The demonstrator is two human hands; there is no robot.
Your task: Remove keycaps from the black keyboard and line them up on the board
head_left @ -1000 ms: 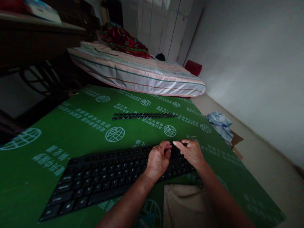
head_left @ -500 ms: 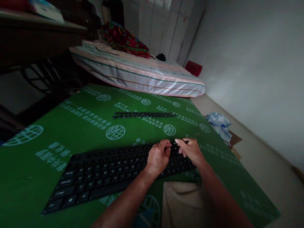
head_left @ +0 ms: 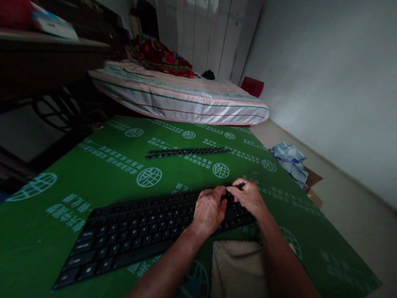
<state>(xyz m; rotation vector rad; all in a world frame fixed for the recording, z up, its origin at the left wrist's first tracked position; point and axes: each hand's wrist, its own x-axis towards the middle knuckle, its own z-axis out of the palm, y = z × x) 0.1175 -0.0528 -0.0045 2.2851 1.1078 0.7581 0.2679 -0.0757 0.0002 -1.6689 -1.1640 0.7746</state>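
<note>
Both hands closed in since 0.5 s ago: right hand pinches thin tool, left hand curled at keyboard right end on green mat; pry gently, brace board.

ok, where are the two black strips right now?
In the head view the two black strips lie side by side on the green mat, mid-frame, beyond the keyboard and both hands, short of the mattress.

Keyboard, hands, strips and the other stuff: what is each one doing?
Flat black plastic keyboard: lying on green printed mat.
Left hand: curled on keys.
Right hand: pinching thin dark tool.
Two black bumpy strips: lying side by side, untouched.
Pale blue cloth: crumpled on floor.
</note>
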